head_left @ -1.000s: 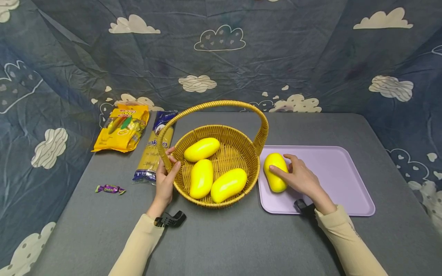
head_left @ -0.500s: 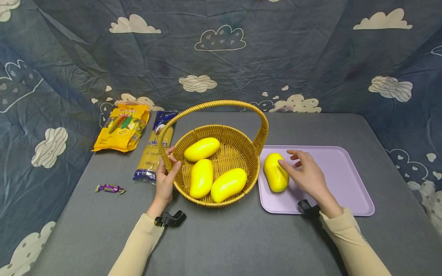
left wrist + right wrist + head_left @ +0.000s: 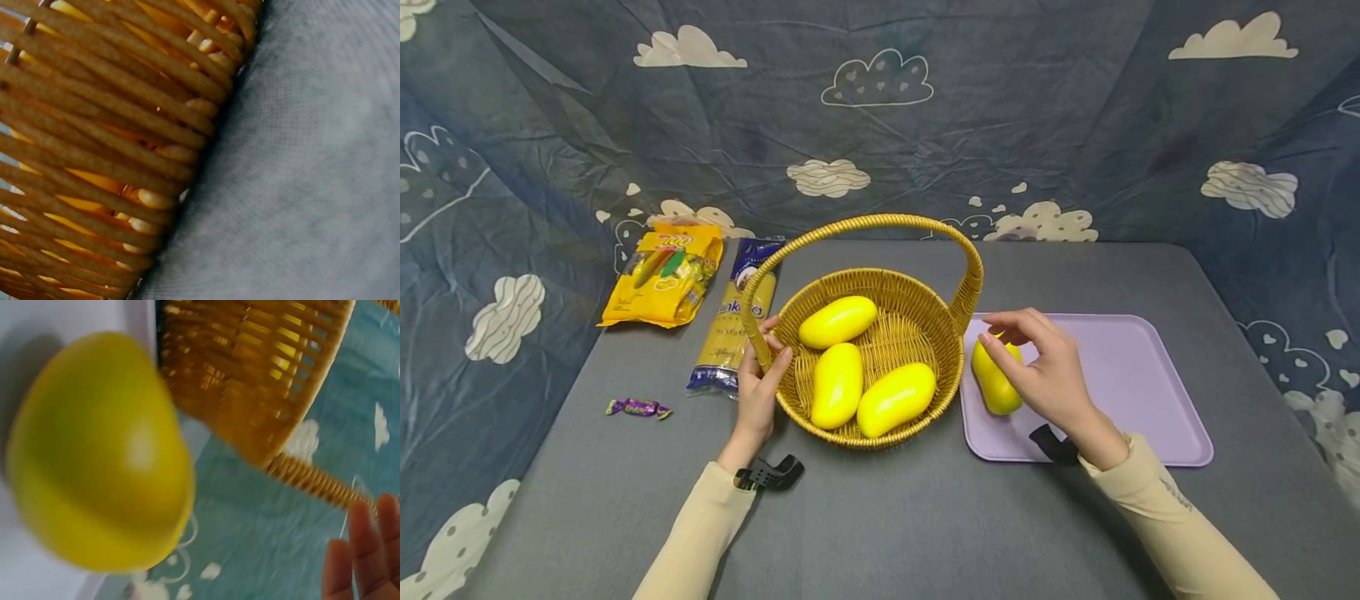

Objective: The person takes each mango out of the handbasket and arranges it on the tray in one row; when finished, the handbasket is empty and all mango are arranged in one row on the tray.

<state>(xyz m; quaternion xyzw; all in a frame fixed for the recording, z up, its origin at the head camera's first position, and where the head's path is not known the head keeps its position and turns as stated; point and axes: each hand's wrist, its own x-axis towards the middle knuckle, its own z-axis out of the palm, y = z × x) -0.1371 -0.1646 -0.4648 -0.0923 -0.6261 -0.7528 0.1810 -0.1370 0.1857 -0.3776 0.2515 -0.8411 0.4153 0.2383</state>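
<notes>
In the head view, a wicker basket point(image 3: 880, 442) holds three yellow mango-shaped fruits point(image 3: 897, 400). My left hand point(image 3: 756, 400) grips its left rim by the base of the handle; the left wrist view shows the woven side point(image 3: 106, 125). Another yellow fruit point(image 3: 997, 387) lies at the left end of a lilac tray point(image 3: 1120, 383). Over that fruit hovers my right hand point(image 3: 1048, 375), fingers bent loosely and holding nothing, hiding its upper part. The right wrist view has the fruit point(image 3: 103, 456) large at left and the fingers point(image 3: 369, 550) at lower right, apart from it.
Left of the basket lie a pasta packet point(image 3: 730, 333) and, beyond it, a yellow candy bag point(image 3: 662, 279). A small purple wrapped candy point(image 3: 638, 407) is nearer the front left. Patterned cloth point(image 3: 880, 150) hangs behind the grey table point(image 3: 880, 525).
My right hand let go of the fruit on the tray, drew back to the right, then came left again over its top. My left hand and the basket have stayed in place.
</notes>
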